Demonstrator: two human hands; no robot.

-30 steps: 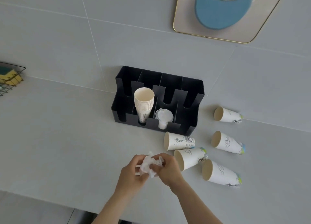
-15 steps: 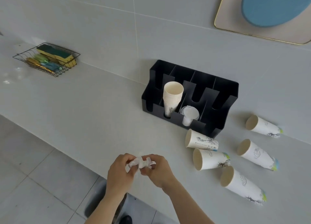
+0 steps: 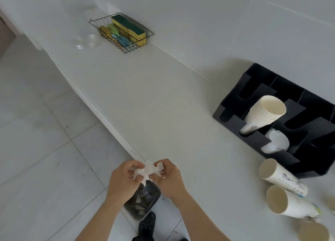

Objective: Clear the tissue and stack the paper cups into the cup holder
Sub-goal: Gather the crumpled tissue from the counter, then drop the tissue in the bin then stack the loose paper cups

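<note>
A crumpled white tissue (image 3: 146,171) is pinched between my left hand (image 3: 123,182) and my right hand (image 3: 169,180), held at the counter's front edge above a dark bin (image 3: 143,200) on the floor. At the right stands the black cup holder (image 3: 257,79) with a stack of paper cups (image 3: 264,114) leaning in one slot and clear plastic lids (image 3: 276,143) in the slot beside it. Loose paper cups lie on their sides in front of it, one (image 3: 282,177) nearest the holder and another (image 3: 290,202) below it. More cups are cut off by the frame's right edge.
A wire basket (image 3: 125,32) with sponges and cloths sits far back on the white counter (image 3: 154,104), with a clear plastic piece (image 3: 87,41) beside it. Tiled floor lies to the left. A black shoe (image 3: 146,224) shows below the bin.
The view has swung left and down, so the holder and cups slid to the right. Both hands with the tissue have moved back to the counter's edge, over the bin.
</note>
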